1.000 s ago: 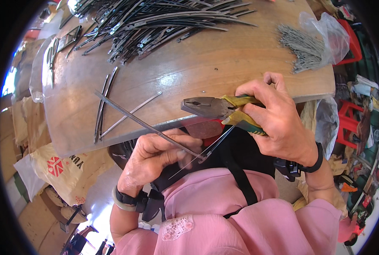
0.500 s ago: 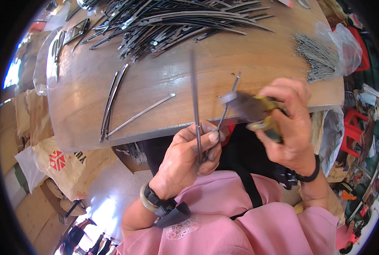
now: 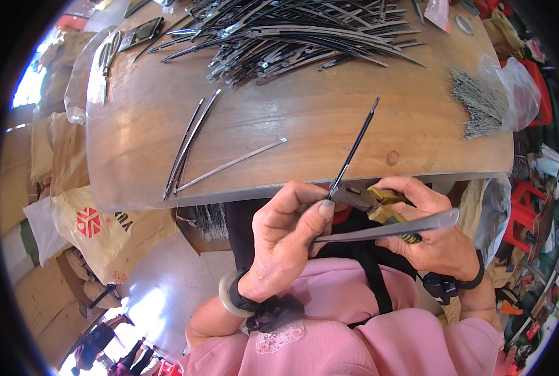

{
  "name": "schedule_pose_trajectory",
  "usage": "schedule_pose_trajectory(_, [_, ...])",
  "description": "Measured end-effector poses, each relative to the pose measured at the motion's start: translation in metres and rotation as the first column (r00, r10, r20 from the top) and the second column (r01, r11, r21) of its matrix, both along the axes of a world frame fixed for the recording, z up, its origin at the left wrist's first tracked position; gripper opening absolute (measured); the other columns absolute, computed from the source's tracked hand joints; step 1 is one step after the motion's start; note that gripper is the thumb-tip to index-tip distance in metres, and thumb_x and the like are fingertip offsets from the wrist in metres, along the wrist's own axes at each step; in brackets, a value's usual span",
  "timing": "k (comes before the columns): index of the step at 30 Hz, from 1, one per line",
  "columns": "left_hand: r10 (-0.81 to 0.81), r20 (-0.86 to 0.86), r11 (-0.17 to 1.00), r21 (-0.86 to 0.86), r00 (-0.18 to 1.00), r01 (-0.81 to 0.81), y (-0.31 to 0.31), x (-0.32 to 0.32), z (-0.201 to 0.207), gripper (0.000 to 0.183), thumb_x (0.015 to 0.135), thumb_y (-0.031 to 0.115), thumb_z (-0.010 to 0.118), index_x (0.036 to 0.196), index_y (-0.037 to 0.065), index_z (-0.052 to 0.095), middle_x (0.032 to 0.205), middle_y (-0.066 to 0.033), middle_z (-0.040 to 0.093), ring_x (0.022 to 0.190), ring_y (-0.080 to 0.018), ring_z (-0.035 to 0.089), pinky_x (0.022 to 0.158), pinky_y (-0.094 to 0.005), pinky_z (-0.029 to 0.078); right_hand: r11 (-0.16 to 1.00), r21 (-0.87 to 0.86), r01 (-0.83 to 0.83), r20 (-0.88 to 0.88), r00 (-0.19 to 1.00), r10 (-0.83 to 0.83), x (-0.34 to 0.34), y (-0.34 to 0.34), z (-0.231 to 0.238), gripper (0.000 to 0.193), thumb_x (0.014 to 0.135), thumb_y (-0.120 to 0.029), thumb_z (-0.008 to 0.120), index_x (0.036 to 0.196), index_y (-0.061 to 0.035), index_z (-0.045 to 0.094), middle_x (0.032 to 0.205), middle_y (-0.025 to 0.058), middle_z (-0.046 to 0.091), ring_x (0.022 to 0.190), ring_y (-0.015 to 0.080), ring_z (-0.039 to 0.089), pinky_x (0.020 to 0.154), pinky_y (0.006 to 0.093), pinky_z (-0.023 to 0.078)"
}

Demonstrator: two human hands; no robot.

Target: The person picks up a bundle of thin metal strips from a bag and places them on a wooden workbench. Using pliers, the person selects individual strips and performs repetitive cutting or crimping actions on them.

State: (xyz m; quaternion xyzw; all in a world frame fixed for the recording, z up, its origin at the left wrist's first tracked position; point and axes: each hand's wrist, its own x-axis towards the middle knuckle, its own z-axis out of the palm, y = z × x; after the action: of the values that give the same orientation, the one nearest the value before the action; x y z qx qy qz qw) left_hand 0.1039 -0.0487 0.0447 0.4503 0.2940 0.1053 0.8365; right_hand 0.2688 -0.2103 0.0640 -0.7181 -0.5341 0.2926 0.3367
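Holds 2 slim metal pieces within left hand (image 3: 285, 235), just off the near edge of table (image 3: 292, 119); shows dark rod (image 3: 358, 144) angled up over the wood, and grey strip (image 3: 392, 229) reaching right across the front of right hand (image 3: 439, 222); appears light, stiff lengthwise and springy sideways, with smooth faces apt to turn in a loose pinch; seems hardly fragile, though probably bendable at the thin ends; best taken close to the meeting place of both pieces, leaving long ends free; presses left thumb to the rod's base, fingers curled in and closed on the pieces; wraps right fingers around the yellow-and-green handles of pliers (image 3: 354, 199), nose just beside left thumb tip; slants left forearm (image 3: 211, 324) and right forearm (image 3: 477, 304) up from the lower edge; impossible to tell: any bite on the rod.
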Motion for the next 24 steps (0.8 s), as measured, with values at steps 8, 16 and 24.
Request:
schedule_pose_trajectory(8, [0.017,-0.022,0.996,0.092,1.000,-0.015,0.003,-0.015,-0.012,0.007,0.098,0.004,0.057,0.102,0.001,0.061,0.078,0.0037,0.058,0.066,-0.0002,0.044,0.055,-0.0176,0.037,0.982,-0.029,-0.185,0.123,0.975,0.187,-0.011,0.010,-0.010,0.038,0.064,-0.009,0.077,0.093,0.0066,0.057,0.102,0.0225,0.055,0.085,0.0387,0.061,0.072,0.0412,0.053])
schedule_pose_trajectory(16, [0.387,0.156,0.920,-0.131,0.909,-0.369,0.028,0.002,0.001,0.011,0.097,0.014,0.059,0.102,0.005,0.055,0.074,-0.0058,0.056,0.062,-0.0136,0.048,0.060,-0.0273,0.042,0.972,0.206,0.117,-0.178,0.981,-0.080,-0.033,0.054,-0.014,0.030,0.075,-0.014,0.079,0.097,0.0021,0.067,0.106,0.0185,0.063,0.082,0.0344,0.066,0.070,0.0385,0.053])
schedule_pose_trajectory(24, [0.459,0.208,0.816,-0.484,0.864,-0.317,0.034,0.012,-0.012,0.010,0.098,0.017,0.058,0.099,0.008,0.057,0.099,-0.0060,0.062,0.103,-0.0246,0.060,0.097,-0.0461,0.047,0.964,0.189,0.186,-0.132,0.978,-0.163,-0.065,0.060,-0.032,0.032,0.070,-0.002,0.074,0.101,0.0028,0.067,0.095,0.0186,0.062,0.072,0.0354,0.063,0.063,0.0380,0.052])
